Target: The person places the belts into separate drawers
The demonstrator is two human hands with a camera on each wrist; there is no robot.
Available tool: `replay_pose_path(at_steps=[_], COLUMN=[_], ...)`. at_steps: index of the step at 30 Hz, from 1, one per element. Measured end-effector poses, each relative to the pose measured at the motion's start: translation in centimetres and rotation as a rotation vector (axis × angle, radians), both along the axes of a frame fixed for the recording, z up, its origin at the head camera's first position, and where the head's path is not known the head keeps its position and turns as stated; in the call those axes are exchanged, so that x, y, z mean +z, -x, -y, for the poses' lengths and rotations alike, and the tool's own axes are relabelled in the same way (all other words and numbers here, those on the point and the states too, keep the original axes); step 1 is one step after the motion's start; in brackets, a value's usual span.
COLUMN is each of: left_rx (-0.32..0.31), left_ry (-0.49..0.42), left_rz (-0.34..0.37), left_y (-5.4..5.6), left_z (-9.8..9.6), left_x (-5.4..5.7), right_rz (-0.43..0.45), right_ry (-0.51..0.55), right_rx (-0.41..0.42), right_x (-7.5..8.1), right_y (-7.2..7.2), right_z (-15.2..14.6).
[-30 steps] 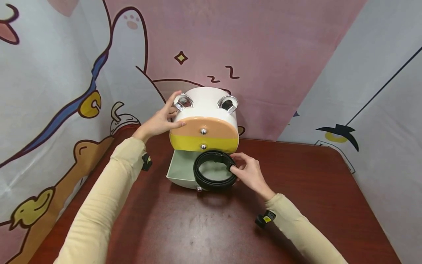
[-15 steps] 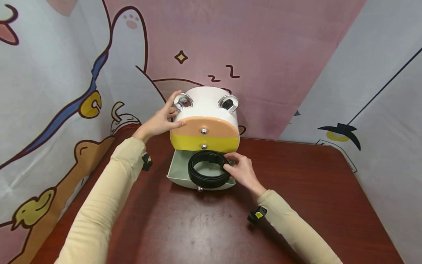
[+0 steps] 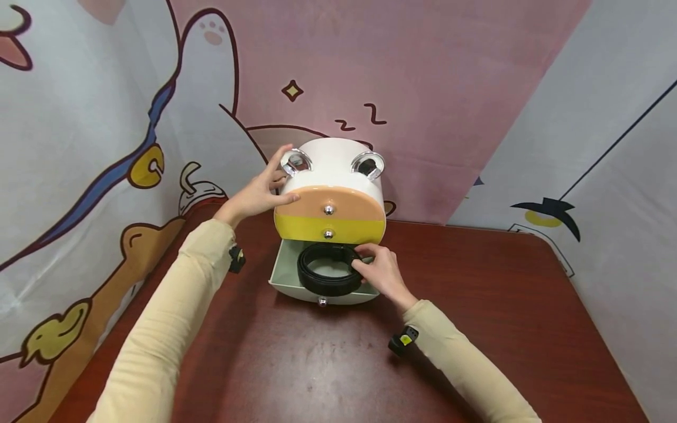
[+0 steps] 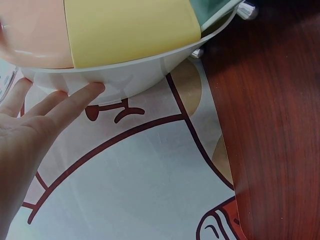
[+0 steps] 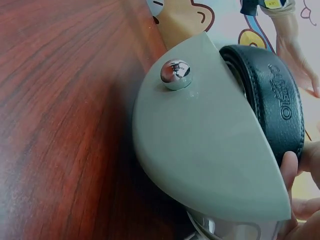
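Note:
A coiled black leather belt (image 3: 329,288) sits partly inside the pulled-out pale green drawer (image 3: 280,276) of a small frog-like cabinet (image 3: 333,161). My right hand (image 3: 384,271) pinches the coil at its right side, thumb in front. In the right wrist view, the embossed belt (image 5: 280,100) rises above the rim behind the drawer front (image 5: 210,130), which hides its lower part. My left hand (image 3: 256,192) rests on the cabinet's left side, its thumb at the edge of the orange drawer front (image 3: 312,202). The left wrist view has its fingers (image 4: 75,105) extended against the white shell.
The yellow middle drawer (image 3: 296,228) is closed above the green one. Two chrome rings (image 3: 368,165) stick out on top of the cabinet. A reddish-brown wooden table (image 3: 296,364) lies beneath, with a cartoon-printed cloth (image 3: 423,88) behind it.
My right hand has carried the belt coil leftward and slightly back, lower into the green drawer. The left hand stays against the cabinet.

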State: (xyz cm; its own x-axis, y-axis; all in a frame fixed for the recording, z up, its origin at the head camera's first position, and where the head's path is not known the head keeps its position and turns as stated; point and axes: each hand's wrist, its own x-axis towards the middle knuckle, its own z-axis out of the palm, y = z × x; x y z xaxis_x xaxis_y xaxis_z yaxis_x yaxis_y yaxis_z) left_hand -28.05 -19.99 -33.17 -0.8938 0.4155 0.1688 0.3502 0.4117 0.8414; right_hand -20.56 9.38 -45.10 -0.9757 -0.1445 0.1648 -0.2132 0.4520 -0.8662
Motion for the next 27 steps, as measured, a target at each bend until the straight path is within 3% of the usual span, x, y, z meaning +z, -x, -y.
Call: replay_pose_path(at_steps=[6,12,19,27], left_rx=[-0.019,-0.036,-0.037,-0.020], left_ry=[-0.015,-0.013,-0.013,0.002], left_rz=[0.005,0.014,0.030,0.036], left_y=[-0.2,-1.7,-2.2,-2.2], left_z=[-0.2,-0.8,-0.9,-0.8], left_x=[0.3,2.0,2.4,2.3], right_rz=[-0.008,-0.053,-0.105,-0.106], right_ry=[-0.055,-0.155,-0.245,-0.230], right_rx=[-0.077,-0.127,-0.097,-0.036], right_x=[0.0,0.0,-0.3,-0.2], right_y=[0.2,0.2,0.1,-0.1], right_z=[0.5,0.9,1.0,0.8])
